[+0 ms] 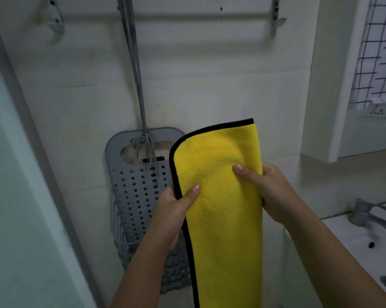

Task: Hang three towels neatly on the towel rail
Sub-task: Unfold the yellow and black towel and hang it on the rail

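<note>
Shows a folded yellow towel [218,196] with black edging, held upright before a pale wall. Pinched at its left edge by the left hand [176,214], thumb on the front. Gripped at its right edge by the right hand [267,190], thumb laid across the plush. Hangs well below the towel rail [187,15], high on the wall, no towel seen on it. Partly hides a grey perforated basket [132,185] behind. Probably best: raise both hands level, pass the folded top over the bar, drop equal lengths, square the edges, leave room for two more.
</note>
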Tool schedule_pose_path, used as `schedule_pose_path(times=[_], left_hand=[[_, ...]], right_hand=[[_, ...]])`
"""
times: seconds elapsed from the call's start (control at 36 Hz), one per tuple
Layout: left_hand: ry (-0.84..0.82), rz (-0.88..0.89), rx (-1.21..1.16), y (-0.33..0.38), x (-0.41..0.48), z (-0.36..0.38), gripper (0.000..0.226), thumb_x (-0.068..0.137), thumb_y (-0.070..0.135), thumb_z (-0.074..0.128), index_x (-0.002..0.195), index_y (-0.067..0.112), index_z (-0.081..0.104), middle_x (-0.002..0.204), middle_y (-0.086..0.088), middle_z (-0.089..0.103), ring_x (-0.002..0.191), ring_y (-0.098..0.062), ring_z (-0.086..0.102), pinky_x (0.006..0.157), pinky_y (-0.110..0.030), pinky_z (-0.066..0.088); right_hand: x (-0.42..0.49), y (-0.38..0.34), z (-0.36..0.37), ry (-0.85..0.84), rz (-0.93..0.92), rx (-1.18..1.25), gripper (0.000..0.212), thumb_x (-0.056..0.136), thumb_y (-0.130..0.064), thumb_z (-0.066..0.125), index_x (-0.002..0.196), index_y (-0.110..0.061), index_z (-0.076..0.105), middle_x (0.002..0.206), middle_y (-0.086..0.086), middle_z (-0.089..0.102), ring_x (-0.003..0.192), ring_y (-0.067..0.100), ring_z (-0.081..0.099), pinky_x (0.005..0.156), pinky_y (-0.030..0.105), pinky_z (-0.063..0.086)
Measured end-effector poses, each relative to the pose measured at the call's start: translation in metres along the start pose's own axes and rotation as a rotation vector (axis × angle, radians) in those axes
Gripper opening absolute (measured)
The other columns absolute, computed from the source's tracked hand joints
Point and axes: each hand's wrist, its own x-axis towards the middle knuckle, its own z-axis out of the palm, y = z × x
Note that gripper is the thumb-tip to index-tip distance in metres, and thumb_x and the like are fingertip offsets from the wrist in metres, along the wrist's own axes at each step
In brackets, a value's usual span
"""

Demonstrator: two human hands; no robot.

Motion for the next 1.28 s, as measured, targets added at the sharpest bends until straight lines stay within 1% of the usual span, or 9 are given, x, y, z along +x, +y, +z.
schedule_pose_path(times=[0.14,0.28,0.53,0.64,0.75,0.92,1.08,1.17,1.28], left_hand=[[0.018,0.022,0.017,0.004,0.020,0.012,0.015,0.077,0.022,0.062,0.091,0.027,0.064,0.084,0.014,0.074,0.080,-0.010,0.071,0.059,-0.022,0.056],[0.044,0.083,0.003,0.007,0.044,0.028,0.024,0.066,0.027,0.064,0.090,0.027,0.064,0.084,0.014,0.074,0.078,-0.009,0.071,0.057,-0.021,0.055],[0.076,0.215,0.051,0.034,0.099,0.065,0.028,0.062,0.026,0.064,0.090,0.021,0.067,0.086,0.005,0.075,0.078,-0.015,0.071,0.058,-0.024,0.055],[0.087,0.267,0.096,0.051,0.121,0.076,0.036,0.062,0.028,0.065,0.097,0.021,0.065,0.090,0.006,0.075,0.081,-0.013,0.071,0.060,-0.023,0.056],[0.080,0.288,0.137,0.070,0.139,0.082,0.032,0.064,0.027,0.064,0.095,0.021,0.065,0.090,0.006,0.075,0.081,-0.014,0.071,0.063,-0.025,0.057],[0.067,0.329,0.183,0.096,0.165,0.084,0.027,0.065,0.026,0.063,0.091,0.020,0.066,0.083,0.005,0.075,0.076,-0.014,0.071,0.060,-0.025,0.057],[0.069,0.360,0.181,0.111,0.190,0.084,0.018,0.082,0.017,0.059,0.098,0.019,0.065,0.090,0.001,0.075,0.080,-0.017,0.071,0.065,-0.029,0.058],[0.025,0.408,0.185,0.118,0.198,0.084,0.023,0.076,0.021,0.061,0.098,0.020,0.065,0.092,0.001,0.075,0.082,-0.016,0.071,0.063,-0.028,0.057],[-0.061,0.480,0.158,0.133,0.205,0.085,0.027,0.065,0.026,0.061,0.091,0.020,0.067,0.086,0.003,0.075,0.077,-0.015,0.072,0.056,-0.023,0.056]], right_hand=[[0.017,-0.011,-0.015,-0.034,-0.032,-0.019,0.029,0.063,-0.032,0.066,0.088,-0.018,0.068,0.082,-0.003,0.076,0.074,0.015,0.072,0.055,0.022,0.055],[0.044,-0.020,-0.035,-0.086,-0.067,-0.055,0.030,0.064,-0.034,0.064,0.089,-0.017,0.067,0.083,-0.003,0.076,0.075,0.015,0.072,0.057,0.022,0.056],[0.108,-0.051,-0.074,-0.194,-0.151,-0.048,0.030,0.064,-0.036,0.063,0.087,-0.018,0.067,0.082,-0.002,0.076,0.073,0.016,0.072,0.054,0.023,0.055],[0.132,-0.067,-0.081,-0.221,-0.204,-0.035,0.026,0.065,-0.034,0.063,0.085,-0.017,0.067,0.078,-0.003,0.075,0.070,0.014,0.072,0.052,0.020,0.054],[0.151,-0.083,-0.084,-0.232,-0.248,-0.034,0.028,0.065,-0.035,0.063,0.086,-0.018,0.066,0.078,-0.005,0.075,0.070,0.013,0.072,0.052,0.020,0.054],[0.179,-0.102,-0.082,-0.233,-0.288,-0.054,0.030,0.065,-0.037,0.063,0.088,-0.018,0.066,0.081,-0.005,0.075,0.073,0.014,0.072,0.055,0.022,0.056],[0.199,-0.114,-0.076,-0.196,-0.323,-0.086,0.031,0.065,-0.040,0.061,0.090,-0.021,0.065,0.082,-0.007,0.075,0.075,0.013,0.071,0.058,0.024,0.057],[0.204,-0.122,-0.076,-0.174,-0.371,-0.103,0.033,0.064,-0.041,0.061,0.090,-0.021,0.065,0.085,-0.005,0.075,0.076,0.014,0.072,0.059,0.025,0.057],[0.207,-0.137,-0.077,-0.153,-0.448,-0.112,0.033,0.061,-0.040,0.062,0.087,-0.019,0.066,0.081,-0.003,0.075,0.074,0.015,0.072,0.057,0.024,0.058]])
